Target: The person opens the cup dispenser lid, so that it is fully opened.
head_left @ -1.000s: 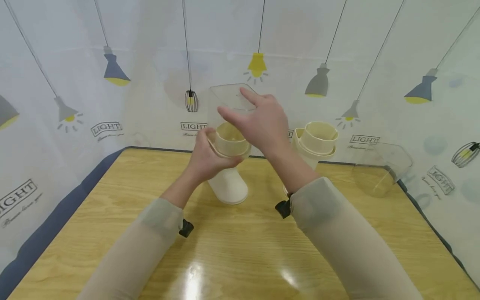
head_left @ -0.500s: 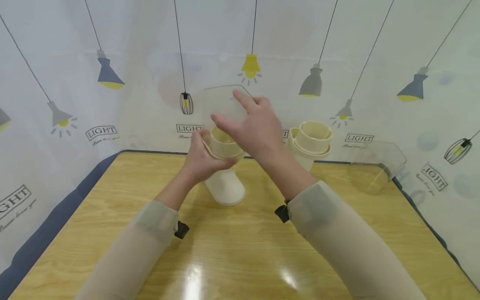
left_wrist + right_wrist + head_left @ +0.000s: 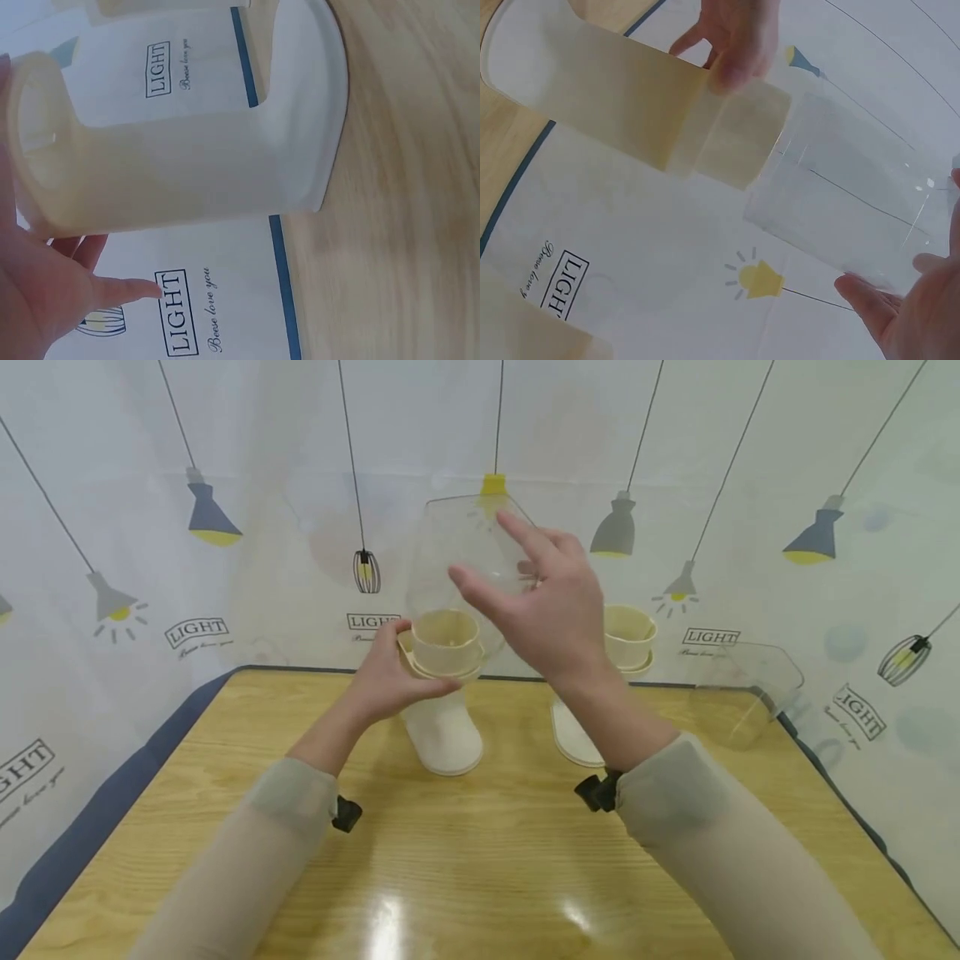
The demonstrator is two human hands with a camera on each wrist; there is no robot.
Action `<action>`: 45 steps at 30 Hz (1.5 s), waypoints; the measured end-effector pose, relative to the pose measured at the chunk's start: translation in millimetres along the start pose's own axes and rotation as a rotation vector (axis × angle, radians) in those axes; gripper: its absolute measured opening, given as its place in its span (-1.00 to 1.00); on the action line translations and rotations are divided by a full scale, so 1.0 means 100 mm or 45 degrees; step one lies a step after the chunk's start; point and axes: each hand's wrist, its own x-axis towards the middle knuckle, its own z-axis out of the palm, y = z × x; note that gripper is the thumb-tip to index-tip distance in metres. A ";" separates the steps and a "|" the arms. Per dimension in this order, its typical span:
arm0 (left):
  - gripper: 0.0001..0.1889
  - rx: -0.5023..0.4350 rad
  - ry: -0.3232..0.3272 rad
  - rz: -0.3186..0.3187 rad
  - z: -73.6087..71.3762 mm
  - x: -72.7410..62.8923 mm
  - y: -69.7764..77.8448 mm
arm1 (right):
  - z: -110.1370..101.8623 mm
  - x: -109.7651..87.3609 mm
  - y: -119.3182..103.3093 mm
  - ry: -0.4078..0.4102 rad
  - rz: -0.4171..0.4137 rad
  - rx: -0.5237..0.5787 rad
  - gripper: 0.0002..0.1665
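Observation:
A white, boot-shaped stand point(image 3: 442, 739) with a cream ring-shaped top point(image 3: 447, 647) stands on the table, left of centre in the head view. My left hand point(image 3: 386, 672) grips it just under the ring, thumb in front and fingers behind. My right hand point(image 3: 558, 610) holds a clear plastic container point(image 3: 450, 552) by its upper part, thumb and fingers spread around it. In the right wrist view, the clear container point(image 3: 847, 187) has its lower end right at the ring's rim. The left wrist view shows the stand's body point(image 3: 180, 165) from the side, base on the wood.
A second stand of the same kind point(image 3: 577, 739) is partly hidden behind my right forearm. Another clear container point(image 3: 738, 706) rests at the back right of the wooden table point(image 3: 465, 868). A white curtain with printed lamps point(image 3: 300, 527) hangs behind the table.
My right hand has risen and shifted right with the clear container, which now sits higher over the ring. My left hand keeps its grip on the stand. The head view has shifted slightly.

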 end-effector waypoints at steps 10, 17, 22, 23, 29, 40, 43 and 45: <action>0.11 0.056 -0.123 0.023 -0.16 0.07 -0.06 | -0.53 -0.10 0.06 0.082 0.097 0.122 -0.23; 0.13 0.098 -0.226 0.040 -0.27 0.09 -0.13 | -0.75 -0.25 0.17 0.088 0.131 0.147 -0.27; 0.33 -0.016 -0.121 -0.025 -0.11 0.00 -0.12 | -0.90 -0.38 0.27 0.117 0.132 0.089 -0.27; 0.36 -0.042 -0.077 -0.038 -0.06 -0.03 -0.11 | -0.93 -0.41 0.29 0.125 0.132 0.080 -0.27; 0.27 -0.143 0.096 0.012 0.15 -0.07 -0.04 | -1.13 -0.60 0.44 0.141 0.133 0.008 -0.25; 0.19 -0.101 0.051 0.025 0.10 -0.02 -0.04 | -1.50 -1.08 0.80 0.079 0.132 -0.153 -0.22; 0.15 -0.106 0.037 0.035 0.08 0.01 -0.06 | -1.58 -1.19 0.94 0.030 0.184 -0.230 -0.23; 0.14 -0.112 0.029 0.036 0.06 0.02 -0.07 | -1.64 -1.25 1.03 -0.030 0.254 -0.288 -0.22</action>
